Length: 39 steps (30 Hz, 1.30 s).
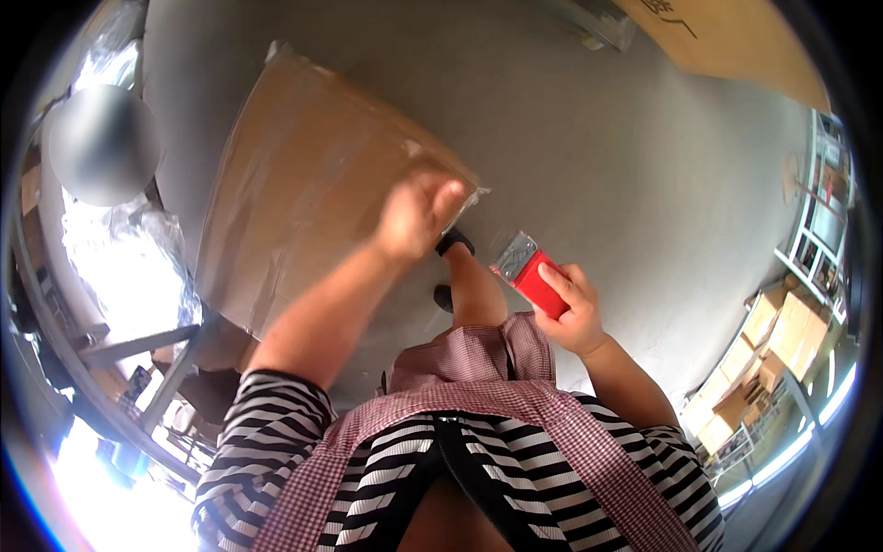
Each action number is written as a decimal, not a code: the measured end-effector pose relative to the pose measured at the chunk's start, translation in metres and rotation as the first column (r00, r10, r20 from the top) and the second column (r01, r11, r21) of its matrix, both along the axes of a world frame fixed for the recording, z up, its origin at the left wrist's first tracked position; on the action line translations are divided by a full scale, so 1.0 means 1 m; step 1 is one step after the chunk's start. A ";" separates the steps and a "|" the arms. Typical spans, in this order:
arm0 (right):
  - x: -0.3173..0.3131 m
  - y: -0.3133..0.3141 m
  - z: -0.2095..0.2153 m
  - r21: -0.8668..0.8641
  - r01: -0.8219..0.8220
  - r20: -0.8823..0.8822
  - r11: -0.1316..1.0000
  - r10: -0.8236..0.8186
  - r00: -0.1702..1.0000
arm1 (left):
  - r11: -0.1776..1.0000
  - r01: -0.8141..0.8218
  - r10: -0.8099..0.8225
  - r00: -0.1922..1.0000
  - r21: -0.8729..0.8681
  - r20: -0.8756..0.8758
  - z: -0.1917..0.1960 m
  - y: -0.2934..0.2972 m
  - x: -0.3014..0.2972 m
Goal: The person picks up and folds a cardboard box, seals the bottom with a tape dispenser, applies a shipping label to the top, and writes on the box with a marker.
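Observation:
A large brown cardboard box (313, 156) with strips of shiny clear tape across it lies in front of me, to the left. My left hand (418, 216) is at its near right corner, slightly blurred, with the fingers curled and the thumb out to the right. Whether it grips the box edge or something small is hidden. In my right hand (575, 313), right of the box and apart from it, is a red hand tool (543, 285) with a wide, shiny grey head pointing up and left toward the box corner. Its exact kind is unclear.
A person (106, 147) stands at the far left beside shiny plastic wrapping (129, 267). Another large cardboard piece (736, 46) juts in at the upper right. Stacked cartons (763, 350) and a white metal rack (814, 221) line the right side. My foot (455, 242) is on the grey floor (635, 175).

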State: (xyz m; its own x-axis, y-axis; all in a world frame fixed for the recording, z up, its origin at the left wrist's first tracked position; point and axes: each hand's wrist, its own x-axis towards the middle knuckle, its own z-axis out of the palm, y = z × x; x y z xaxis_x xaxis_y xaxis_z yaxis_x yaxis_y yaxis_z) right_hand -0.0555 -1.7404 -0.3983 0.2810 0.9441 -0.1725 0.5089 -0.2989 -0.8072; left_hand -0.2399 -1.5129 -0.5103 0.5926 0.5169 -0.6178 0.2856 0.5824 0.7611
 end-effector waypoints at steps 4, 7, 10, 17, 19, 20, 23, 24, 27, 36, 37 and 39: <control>-0.033 0.020 0.005 0.088 -0.121 0.127 0.989 0.109 0.986 | 0.919 -0.128 0.174 0.981 -0.374 0.090 0.083 -0.050 -0.029; -0.063 0.034 0.005 0.087 -0.198 0.191 0.976 0.179 0.965 | 0.940 -0.244 0.273 0.957 -0.240 0.097 0.097 -0.051 -0.055; -0.101 0.048 0.000 0.089 -0.226 0.268 0.970 0.195 0.943 | 0.842 -0.339 0.349 0.935 -0.419 -0.056 0.098 -0.027 -0.085; -0.137 0.019 -0.028 -0.148 -0.202 0.201 0.968 0.230 0.952 | 0.806 -0.045 0.423 0.741 0.591 -0.522 0.049 0.121 -0.152; -0.116 -0.023 -0.041 -0.286 -0.211 0.243 0.935 0.283 0.928 | 0.592 0.206 0.494 0.672 0.779 -0.552 0.022 0.196 -0.175; -0.105 -0.046 -0.047 -0.290 -0.215 0.237 0.933 0.288 0.928 | 0.551 0.273 0.506 0.642 0.789 -0.576 0.009 0.229 -0.183; -0.085 -0.079 -0.075 -0.489 -0.179 0.268 0.854 0.343 0.900 | 0.587 0.340 0.487 0.576 0.735 -0.656 -0.021 0.288 -0.178; -0.085 -0.081 -0.082 -0.490 -0.163 0.266 0.856 0.324 0.908 | 0.666 0.335 0.453 0.530 0.667 -0.717 -0.035 0.297 -0.174; -0.091 -0.068 -0.108 -0.545 -0.119 0.235 0.830 0.288 0.928 | 0.637 0.292 0.499 0.549 0.714 -0.670 -0.101 0.306 -0.180; -0.099 0.025 -0.188 -0.561 -0.147 0.170 0.815 0.286 0.943 | 0.877 -0.152 0.451 0.584 0.455 -0.675 -0.136 0.332 -0.212; -0.098 0.027 -0.186 -0.566 -0.150 0.165 0.811 0.289 0.943 | 0.880 -0.153 0.448 0.581 0.450 -0.679 -0.135 0.327 -0.213; -0.100 0.031 -0.183 -0.646 -0.082 0.103 0.759 0.193 0.976 | 0.769 0.210 0.424 0.540 0.604 -0.727 -0.124 0.317 -0.206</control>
